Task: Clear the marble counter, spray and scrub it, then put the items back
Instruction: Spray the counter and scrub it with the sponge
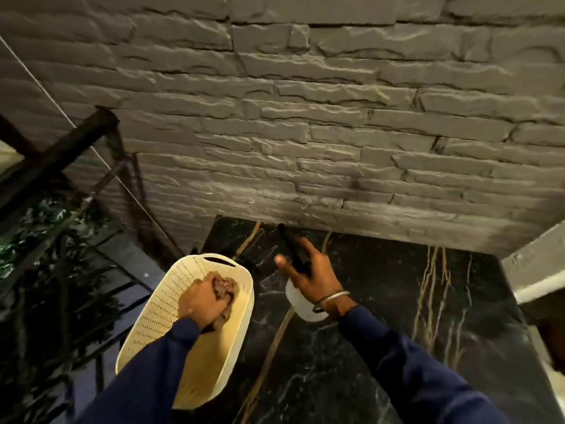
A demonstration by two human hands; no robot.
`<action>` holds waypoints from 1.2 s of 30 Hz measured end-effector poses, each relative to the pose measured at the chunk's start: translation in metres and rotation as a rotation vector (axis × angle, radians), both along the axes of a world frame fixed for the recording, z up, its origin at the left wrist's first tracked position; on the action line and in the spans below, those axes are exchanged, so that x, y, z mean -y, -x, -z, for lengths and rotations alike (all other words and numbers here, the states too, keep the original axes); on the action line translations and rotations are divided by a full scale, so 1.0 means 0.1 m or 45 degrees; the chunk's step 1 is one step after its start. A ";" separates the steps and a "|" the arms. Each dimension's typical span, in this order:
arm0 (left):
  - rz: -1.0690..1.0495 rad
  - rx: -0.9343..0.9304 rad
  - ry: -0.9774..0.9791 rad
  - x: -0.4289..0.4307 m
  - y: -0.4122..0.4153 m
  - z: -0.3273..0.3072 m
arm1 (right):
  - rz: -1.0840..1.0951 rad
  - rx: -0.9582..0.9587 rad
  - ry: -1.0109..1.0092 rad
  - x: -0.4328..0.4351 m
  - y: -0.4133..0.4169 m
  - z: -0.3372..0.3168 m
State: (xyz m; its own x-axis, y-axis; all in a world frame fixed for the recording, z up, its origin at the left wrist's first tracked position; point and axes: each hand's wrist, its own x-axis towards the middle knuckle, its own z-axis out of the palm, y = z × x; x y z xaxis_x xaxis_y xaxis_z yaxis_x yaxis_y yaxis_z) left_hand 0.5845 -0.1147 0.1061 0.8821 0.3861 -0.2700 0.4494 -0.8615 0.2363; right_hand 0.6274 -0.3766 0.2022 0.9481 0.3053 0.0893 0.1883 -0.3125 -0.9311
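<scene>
A black marble counter [397, 301] with gold and white veins runs from the stone wall toward me. My right hand [312, 275] grips a spray bottle [301, 304] with a white body and a black nozzle that points at the wall; the hand hides most of it. On the counter's left edge sits a cream perforated basket [159, 313]. My left hand [200, 302] is inside the basket, closed on a crumpled brownish cloth [224, 287].
A grey rough stone wall [305, 133] rises right behind the counter. Left of the counter a dark metal railing [61, 154] and green foliage [46, 228] lie below. A pale ledge [535, 264] juts in at the right edge.
</scene>
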 end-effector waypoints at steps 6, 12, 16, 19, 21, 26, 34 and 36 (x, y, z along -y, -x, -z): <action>-0.125 0.428 0.117 0.18 0.10 -0.69 | 0.114 -0.043 0.037 0.23 0.29 0.00; 0.192 0.865 0.448 0.81 0.01 -1.34 | 0.212 -0.042 -0.013 0.61 0.61 -0.20; 0.422 0.786 0.588 1.40 0.01 -1.40 | 0.327 0.031 0.080 0.97 0.80 -0.22; 0.525 0.701 0.611 1.85 -0.03 -1.25 | 0.403 -0.051 -0.006 1.30 0.95 -0.24; 0.574 0.659 0.613 2.13 -0.07 -1.15 | 0.469 -0.101 -0.079 1.55 1.01 -0.21; 0.680 0.529 0.647 2.85 -0.18 -0.89 | 0.638 -0.172 -0.044 2.18 1.09 -0.09; 0.533 0.255 0.447 3.85 -0.70 -0.05 | 0.572 -0.295 0.062 3.19 0.77 0.37; 0.414 0.192 0.334 4.01 -0.79 0.17 | 0.534 -0.361 0.054 3.39 0.65 0.50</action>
